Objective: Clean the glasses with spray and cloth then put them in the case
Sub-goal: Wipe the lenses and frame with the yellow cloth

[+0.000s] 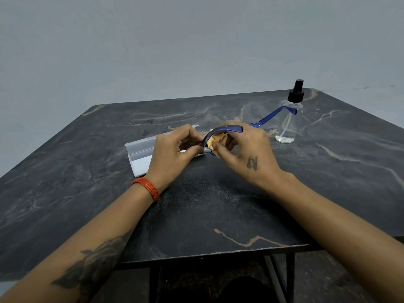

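No readable text or labels; tattoo mark on right hand (247, 154) indecipherable.

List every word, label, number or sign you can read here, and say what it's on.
No readable text anywhere.
Spray bottle: clear, with no label in view.
Case: plain white, no print visible.
Glasses: blue frame, no marking legible.
Right hand: a tattoo mark on its back, too indistinct to read as letters.

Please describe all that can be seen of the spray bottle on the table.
The spray bottle is small, of clear plastic or glass, with a black pump nozzle on top. It stands upright on the dark marble-look table, at the far right, beyond the right hand. It looks almost empty. No hand touches it. One blue arm of the glasses crosses in front of it.
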### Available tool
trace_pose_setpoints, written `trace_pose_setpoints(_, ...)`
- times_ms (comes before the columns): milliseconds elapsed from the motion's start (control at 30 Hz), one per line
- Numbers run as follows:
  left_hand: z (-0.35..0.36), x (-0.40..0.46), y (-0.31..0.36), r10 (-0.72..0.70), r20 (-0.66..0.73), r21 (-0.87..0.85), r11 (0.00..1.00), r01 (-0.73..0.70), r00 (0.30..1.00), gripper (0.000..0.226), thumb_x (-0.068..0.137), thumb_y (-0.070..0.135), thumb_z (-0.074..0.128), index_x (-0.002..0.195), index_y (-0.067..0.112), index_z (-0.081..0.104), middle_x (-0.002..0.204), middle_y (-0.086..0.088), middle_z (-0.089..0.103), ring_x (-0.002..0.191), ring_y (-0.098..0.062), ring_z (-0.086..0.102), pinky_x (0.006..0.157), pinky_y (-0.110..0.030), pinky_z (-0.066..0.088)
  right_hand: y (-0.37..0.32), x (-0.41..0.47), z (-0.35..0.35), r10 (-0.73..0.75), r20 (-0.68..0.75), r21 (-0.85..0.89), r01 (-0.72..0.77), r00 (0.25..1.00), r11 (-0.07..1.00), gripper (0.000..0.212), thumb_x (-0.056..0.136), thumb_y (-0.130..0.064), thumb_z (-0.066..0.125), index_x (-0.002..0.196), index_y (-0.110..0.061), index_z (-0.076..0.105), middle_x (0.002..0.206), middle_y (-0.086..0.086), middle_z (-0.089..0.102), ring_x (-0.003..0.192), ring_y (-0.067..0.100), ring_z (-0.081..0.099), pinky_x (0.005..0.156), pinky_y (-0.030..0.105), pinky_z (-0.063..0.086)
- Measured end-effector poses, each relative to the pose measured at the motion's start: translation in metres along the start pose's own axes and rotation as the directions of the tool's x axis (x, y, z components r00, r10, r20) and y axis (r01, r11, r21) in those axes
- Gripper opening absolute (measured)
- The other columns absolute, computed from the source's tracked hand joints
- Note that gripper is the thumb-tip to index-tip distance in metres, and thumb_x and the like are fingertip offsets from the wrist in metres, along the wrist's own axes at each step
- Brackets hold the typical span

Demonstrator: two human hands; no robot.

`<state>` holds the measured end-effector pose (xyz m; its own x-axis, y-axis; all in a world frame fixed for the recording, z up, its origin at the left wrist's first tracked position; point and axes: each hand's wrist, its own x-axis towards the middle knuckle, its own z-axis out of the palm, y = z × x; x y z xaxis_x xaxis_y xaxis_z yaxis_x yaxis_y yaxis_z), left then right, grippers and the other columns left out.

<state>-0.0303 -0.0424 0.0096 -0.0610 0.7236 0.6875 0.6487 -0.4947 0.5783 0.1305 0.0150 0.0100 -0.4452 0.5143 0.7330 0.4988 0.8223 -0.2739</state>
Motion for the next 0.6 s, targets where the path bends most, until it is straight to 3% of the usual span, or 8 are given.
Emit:
trace_pose_setpoints(67, 0.0, -0.0001, -0.0001, -0.003, 0.002, -0.002, 1.0, 0.003, 1.0, 0.026, 0.071, -0.005, 0.071, 0.077, 0.017, 0.06, 0.076, 0.014, 0.063, 0.07, 0.004, 0.062, 0.07, -0.011, 0.05, 0.0006, 0.0003, 0.0004, 0.012, 0.02, 0.032, -0.012, 1.0, 0.999, 0.021, 0.078, -0.027, 0.068, 0.09, -0.01, 0.068, 0.078, 0.0, 0.065, 0.067, 0.015, 0.058, 0.063, 0.036, 0.05)
trace_pose_setpoints(200, -0.0005, 0.0, -0.0012, 0.003, 0.013, 0.017, 1.0, -0.003, 1.0, 0.029, 0.071, -0.004, 0.072, 0.076, 0.021, 0.058, 0.076, 0.015, 0.062, 0.071, 0.006, 0.061, 0.07, -0.009, 0.049, -0.0023, 0.0002, -0.0024, 0.0, 0.033, 0.084, -0.003, 0.999, 0.996, 0.014, 0.074, -0.023, 0.069, 0.079, -0.01, 0.068, 0.068, -0.001, 0.062, 0.062, 0.014, 0.055, 0.059, 0.037, 0.048)
trace_pose_setpoints(367, 0.0, -0.0007, -0.0021, -0.011, 0.01, 0.004, 1.0, 0.011, 1.0, 0.027, 0.071, -0.006, 0.072, 0.075, 0.018, 0.059, 0.075, 0.012, 0.063, 0.069, 0.005, 0.061, 0.069, -0.01, 0.048, -0.0048, -0.0027, -0.0058, -0.043, -0.047, -0.054, 0.04, 0.998, 0.998, 0.014, 0.071, -0.021, 0.06, 0.069, -0.008, 0.063, 0.061, 0.0, 0.055, 0.055, 0.018, 0.05, 0.049, 0.029, 0.042)
trace_pose_setpoints(467, -0.0002, -0.0009, -0.0015, -0.028, 0.001, -0.03, 0.999, 0.028, 1.0, 0.032, 0.072, -0.005, 0.072, 0.073, 0.023, 0.057, 0.073, 0.017, 0.063, 0.068, 0.005, 0.061, 0.068, -0.01, 0.047, -0.0037, -0.0027, -0.0038, -0.067, -0.148, -0.142, 0.046, 0.987, 0.989, 0.014, 0.074, -0.021, 0.06, 0.075, -0.008, 0.067, 0.064, 0.002, 0.056, 0.059, 0.018, 0.048, 0.056, 0.021, 0.032)
trace_pose_setpoints(600, -0.0002, -0.0014, -0.0001, -0.04, -0.012, -0.043, 0.998, 0.039, 0.999, 0.031, 0.073, -0.004, 0.071, 0.073, 0.023, 0.055, 0.073, 0.012, 0.062, 0.068, 0.006, 0.06, 0.068, -0.009, 0.046, -0.003, -0.0037, 0.0006, -0.112, -0.155, -0.118, 0.094, 0.982, 0.989, 0.014, 0.08, -0.017, 0.061, 0.088, -0.008, 0.068, 0.075, 0.003, 0.062, 0.069, 0.019, 0.054, 0.062, 0.022, 0.035)
